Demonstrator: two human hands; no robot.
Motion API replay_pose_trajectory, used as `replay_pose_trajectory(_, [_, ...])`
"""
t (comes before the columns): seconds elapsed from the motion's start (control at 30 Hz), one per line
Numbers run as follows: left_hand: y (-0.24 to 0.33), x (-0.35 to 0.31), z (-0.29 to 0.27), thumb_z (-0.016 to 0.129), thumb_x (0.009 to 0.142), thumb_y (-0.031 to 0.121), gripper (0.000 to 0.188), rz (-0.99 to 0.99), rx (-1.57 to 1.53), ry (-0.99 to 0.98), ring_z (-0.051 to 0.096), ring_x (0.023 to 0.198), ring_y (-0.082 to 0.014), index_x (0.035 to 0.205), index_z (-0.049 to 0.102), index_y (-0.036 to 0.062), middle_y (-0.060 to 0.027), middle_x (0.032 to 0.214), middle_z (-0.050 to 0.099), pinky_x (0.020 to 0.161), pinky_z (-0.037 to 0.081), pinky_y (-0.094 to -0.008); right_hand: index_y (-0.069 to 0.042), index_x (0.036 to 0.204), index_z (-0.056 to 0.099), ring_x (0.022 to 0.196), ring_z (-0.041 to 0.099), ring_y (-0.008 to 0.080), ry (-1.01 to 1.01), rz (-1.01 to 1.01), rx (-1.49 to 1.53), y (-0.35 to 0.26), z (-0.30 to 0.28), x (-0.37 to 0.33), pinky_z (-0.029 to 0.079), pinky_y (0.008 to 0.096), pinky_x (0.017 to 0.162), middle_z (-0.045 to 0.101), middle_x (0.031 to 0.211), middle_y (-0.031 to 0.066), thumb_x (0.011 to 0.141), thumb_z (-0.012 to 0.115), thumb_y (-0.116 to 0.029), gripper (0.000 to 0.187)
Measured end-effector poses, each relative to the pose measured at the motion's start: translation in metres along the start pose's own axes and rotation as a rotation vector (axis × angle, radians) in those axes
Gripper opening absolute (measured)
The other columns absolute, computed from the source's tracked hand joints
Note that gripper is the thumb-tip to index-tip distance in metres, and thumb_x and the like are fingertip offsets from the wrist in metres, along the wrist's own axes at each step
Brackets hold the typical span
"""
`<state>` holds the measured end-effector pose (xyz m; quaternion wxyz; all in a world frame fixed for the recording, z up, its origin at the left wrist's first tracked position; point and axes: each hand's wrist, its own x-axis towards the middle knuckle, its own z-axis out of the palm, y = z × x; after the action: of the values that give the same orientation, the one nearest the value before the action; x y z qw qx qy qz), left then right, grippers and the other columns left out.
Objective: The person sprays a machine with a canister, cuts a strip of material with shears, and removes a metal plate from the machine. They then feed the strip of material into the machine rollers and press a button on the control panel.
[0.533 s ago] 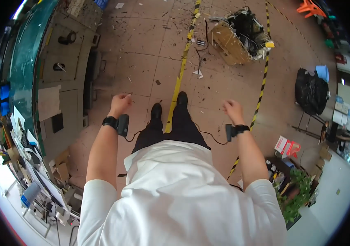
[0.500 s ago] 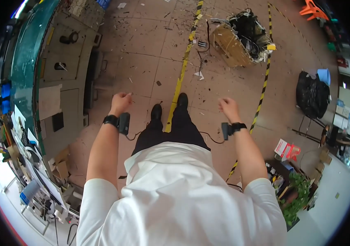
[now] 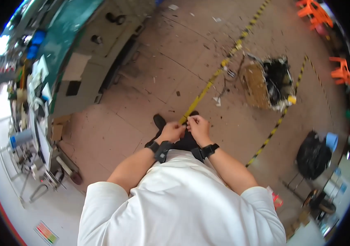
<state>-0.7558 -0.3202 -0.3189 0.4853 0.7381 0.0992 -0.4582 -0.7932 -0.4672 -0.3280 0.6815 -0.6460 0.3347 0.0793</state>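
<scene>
Close together in front of my waist, both hands have their fingers curled in. My left hand [image 3: 173, 131] is closed with its fingertips turned toward the right one. My right hand [image 3: 198, 127] is pinched, thumb against fingers. Whatever lies in either hand, if anything, is too small or hidden to make out. Each wrist wears a black strap with a dark device, the left device [image 3: 163, 151] and the right device [image 3: 198, 154]. Below the hands show my dark trousers and black shoes, one shoe [image 3: 159, 120] left of the yellow tape.
A grey-green machine [image 3: 101, 53] stands at the left, beside a cluttered bench [image 3: 39, 106]. Yellow-black floor tape [image 3: 207, 87] runs ahead. An open cardboard box [image 3: 253, 86] of dark scrap sits ahead right, a black bag [image 3: 313, 156] farther right, orange stools [image 3: 342, 73] beyond. Scraps litter the floor.
My hands have come from wide apart to close together in front of my waist. The view has turned, so the machine and the box sit differently in it.
</scene>
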Motion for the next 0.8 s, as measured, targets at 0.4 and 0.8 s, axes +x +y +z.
replay_pose_trajectory(0.4, [-0.048, -0.105, -0.167, 0.058, 0.093, 0.027, 0.026, 0.062, -0.555, 0.165, 0.06, 0.072, -0.0124, 0.098, 0.06, 0.0017, -0.0062, 0.086, 0.063, 0.064, 0.049, -0.0246, -0.002, 0.086, 0.062, 0.061, 0.057, 0.0098, -0.419, 0.055, -0.121, -0.087, 0.091, -0.03, 0.048, 0.0231, 0.054, 0.061, 0.074, 0.0033, 0.091, 0.06, -0.019, 0.018])
replay_pose_trajectory(0.8, [-0.21, -0.288, -0.281, 0.055, 0.096, 0.03, 0.029, 0.265, -0.701, 0.124, 0.062, 0.08, -0.0129, 0.097, 0.061, 0.0023, -0.0044, 0.086, 0.064, 0.073, 0.05, -0.0259, -0.007, 0.09, 0.058, 0.07, 0.058, 0.016, -0.69, 0.428, -0.016, -0.051, 0.285, -0.119, 0.049, 0.0299, 0.064, 0.06, 0.079, 0.0041, 0.095, 0.053, -0.026, 0.021])
